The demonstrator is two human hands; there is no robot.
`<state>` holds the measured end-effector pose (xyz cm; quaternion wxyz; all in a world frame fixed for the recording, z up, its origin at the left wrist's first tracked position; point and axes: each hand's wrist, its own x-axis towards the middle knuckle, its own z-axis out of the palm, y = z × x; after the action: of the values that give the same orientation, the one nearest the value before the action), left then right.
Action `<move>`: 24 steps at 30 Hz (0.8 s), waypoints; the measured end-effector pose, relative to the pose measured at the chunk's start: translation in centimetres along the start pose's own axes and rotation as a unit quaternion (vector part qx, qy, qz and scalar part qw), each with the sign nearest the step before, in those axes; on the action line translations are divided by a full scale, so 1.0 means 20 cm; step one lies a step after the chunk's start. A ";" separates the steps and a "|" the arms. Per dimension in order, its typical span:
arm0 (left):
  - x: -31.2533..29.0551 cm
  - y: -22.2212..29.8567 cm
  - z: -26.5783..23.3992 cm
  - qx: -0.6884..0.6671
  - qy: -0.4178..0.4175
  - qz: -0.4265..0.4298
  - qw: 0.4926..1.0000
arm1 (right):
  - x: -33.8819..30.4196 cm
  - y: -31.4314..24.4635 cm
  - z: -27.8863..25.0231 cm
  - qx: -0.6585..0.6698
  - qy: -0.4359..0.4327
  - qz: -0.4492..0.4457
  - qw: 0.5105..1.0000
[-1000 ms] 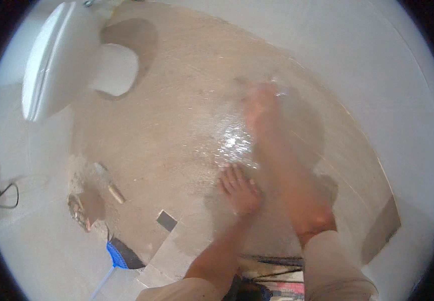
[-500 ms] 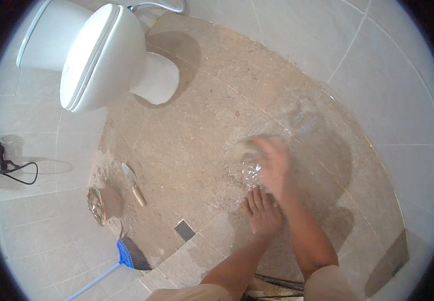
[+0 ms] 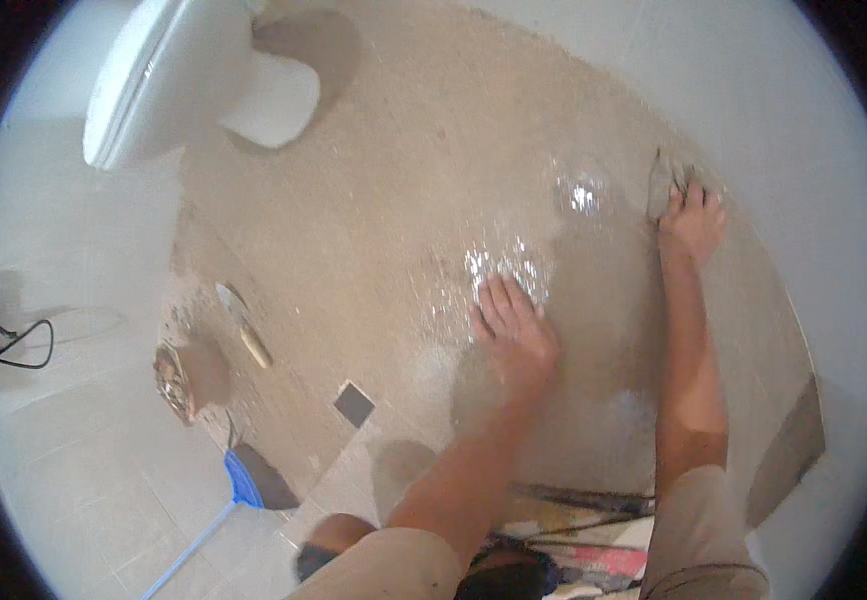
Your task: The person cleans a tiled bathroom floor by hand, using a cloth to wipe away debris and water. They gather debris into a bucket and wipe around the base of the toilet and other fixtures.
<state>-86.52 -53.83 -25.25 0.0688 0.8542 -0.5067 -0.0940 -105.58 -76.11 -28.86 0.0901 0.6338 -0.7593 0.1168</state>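
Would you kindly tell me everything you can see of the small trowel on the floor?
The trowel has a narrow grey blade that looks like metal and a straight, pale tan handle that looks like wood. It lies on the brown, wet-looking floor, blade toward the picture's upper left, handle toward the lower right, beside a tan container but apart from it. Neither the left hand nor the right hand touches it. Finer detail is too blurred to tell.

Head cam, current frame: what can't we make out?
All in the head view:
- Grey item at the right hand: blurred, partly covered by fingers; material unclear.
- Left hand: its back hides the palm.
- Toilet: cut off by the upper edge.
- Bucket: contents too small, blurred.
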 end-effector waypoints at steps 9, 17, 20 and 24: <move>-0.02 0.03 0.00 -0.076 0.075 0.042 0.993 | -0.42 -0.41 -0.11 0.122 -0.053 -0.081 0.988; -0.05 -0.47 -0.24 -0.171 -0.012 0.184 0.968 | -0.68 -0.43 -0.34 0.196 -0.083 -0.042 0.976; -0.13 -1.01 -0.65 -0.152 -0.068 0.334 0.928 | -0.63 -0.07 -0.40 0.051 -0.066 0.087 0.993; -0.52 -2.00 -0.96 -0.187 -0.171 0.119 0.960 | -0.78 -0.38 -0.47 0.012 -0.101 0.043 0.994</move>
<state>-52.77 -25.23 -14.10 0.1505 0.7305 -0.5825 -0.3231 -95.46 -59.99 -23.83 0.0002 0.6101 -0.7897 0.0645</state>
